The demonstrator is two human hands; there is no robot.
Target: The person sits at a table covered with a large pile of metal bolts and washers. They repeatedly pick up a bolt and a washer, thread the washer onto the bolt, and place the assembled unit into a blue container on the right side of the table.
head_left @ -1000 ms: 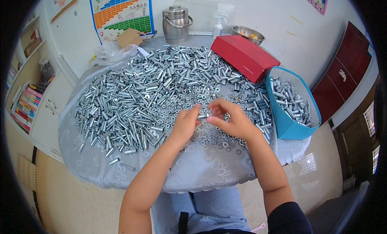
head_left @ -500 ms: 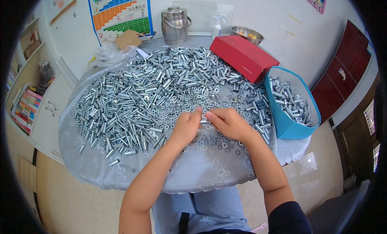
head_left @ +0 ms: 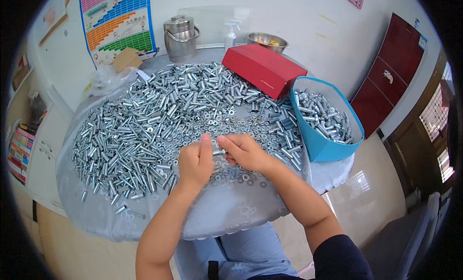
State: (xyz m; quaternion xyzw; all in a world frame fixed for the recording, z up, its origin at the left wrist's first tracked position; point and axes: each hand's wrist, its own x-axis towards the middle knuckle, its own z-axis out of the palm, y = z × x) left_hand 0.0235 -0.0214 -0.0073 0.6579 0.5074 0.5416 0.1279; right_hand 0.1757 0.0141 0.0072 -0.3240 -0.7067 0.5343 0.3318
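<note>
Both my hands meet over the near middle of the table, closed on one short silver metal bolt (head_left: 218, 153). My left hand (head_left: 196, 160) grips its left end, thumb pointing up. On the other end, my right hand (head_left: 242, 152) pinches with thumb and bent fingers. Part of the bolt is covered by my fingers. Beneath and beyond the hands lies a spread of small metal washers (head_left: 183, 135) and nuts. Loose bolts (head_left: 130, 154) are heaped on the left, with short metal sleeves (head_left: 193, 89) piled toward the back.
A blue fabric bin (head_left: 328, 145) full of metal parts stands at the right, against a red box (head_left: 263, 68). Behind are a steel pot (head_left: 181, 41), a spray bottle (head_left: 230, 38), a steel bowl (head_left: 270, 41) and a plastic bag (head_left: 108, 80). A grey cloth (head_left: 207, 222) covers the table.
The whole view has swung, so the table and objects sit further left. My hands stay together on the bolt, and more of it shows between them.
</note>
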